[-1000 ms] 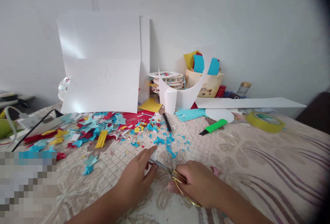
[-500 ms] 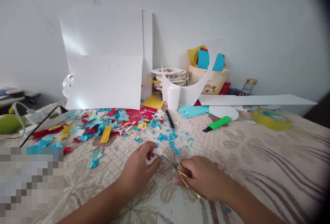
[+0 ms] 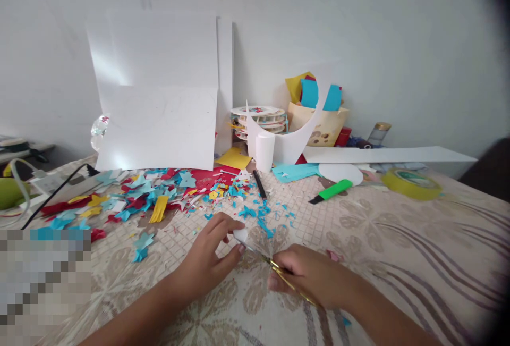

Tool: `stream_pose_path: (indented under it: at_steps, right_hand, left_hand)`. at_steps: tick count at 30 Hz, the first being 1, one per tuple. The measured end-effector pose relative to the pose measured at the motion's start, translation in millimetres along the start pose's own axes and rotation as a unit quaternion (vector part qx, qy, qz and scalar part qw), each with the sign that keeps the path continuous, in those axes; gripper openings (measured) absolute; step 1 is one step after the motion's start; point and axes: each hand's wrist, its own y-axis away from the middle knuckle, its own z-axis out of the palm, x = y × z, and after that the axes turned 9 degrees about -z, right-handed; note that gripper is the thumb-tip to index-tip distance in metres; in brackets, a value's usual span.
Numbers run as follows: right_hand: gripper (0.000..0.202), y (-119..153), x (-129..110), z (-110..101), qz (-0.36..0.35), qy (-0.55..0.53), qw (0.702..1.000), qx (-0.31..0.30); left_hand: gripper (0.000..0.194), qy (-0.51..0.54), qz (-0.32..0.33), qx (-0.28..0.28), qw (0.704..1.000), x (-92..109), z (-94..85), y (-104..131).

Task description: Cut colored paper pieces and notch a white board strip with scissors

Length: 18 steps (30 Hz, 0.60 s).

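Near the middle of the patterned tablecloth (image 3: 223, 319), my left hand (image 3: 213, 255) pinches a small white piece of paper (image 3: 240, 236) between its fingers. To its right, my right hand (image 3: 305, 277) is wrapped round gold-handled scissors (image 3: 279, 270). The blades point left and meet the white piece beside my left thumb. Small blue paper scraps (image 3: 265, 224) lie just beyond both hands.
Coloured paper pieces (image 3: 143, 192) are heaped at the left. Behind them stands white board (image 3: 159, 123). A black pen (image 3: 260, 185), a green cutter (image 3: 334, 190), yellow tape (image 3: 412, 184), a white roll (image 3: 265, 152) and a paper bag (image 3: 319, 123) are further back.
The scissors have turned and their handles have come closer together. My left thumb and fingers are a little further apart around the white piece. The whole view has shifted slightly.
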Motion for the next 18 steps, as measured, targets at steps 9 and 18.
stream_pose_path:
  at_steps: [9,18]
  right_hand:
    - [0.038,0.5,1.8,0.3,0.051,-0.075,0.995,-0.03]
    - [0.03,-2.2,7.7,0.3,0.09,-0.144,0.985,-0.037]
  left_hand:
    - [0.032,0.041,0.017,-0.015,0.999,-1.6,1.0,1.6]
    - [0.023,0.129,-0.142,0.017,0.981,0.6,14.6,9.7]
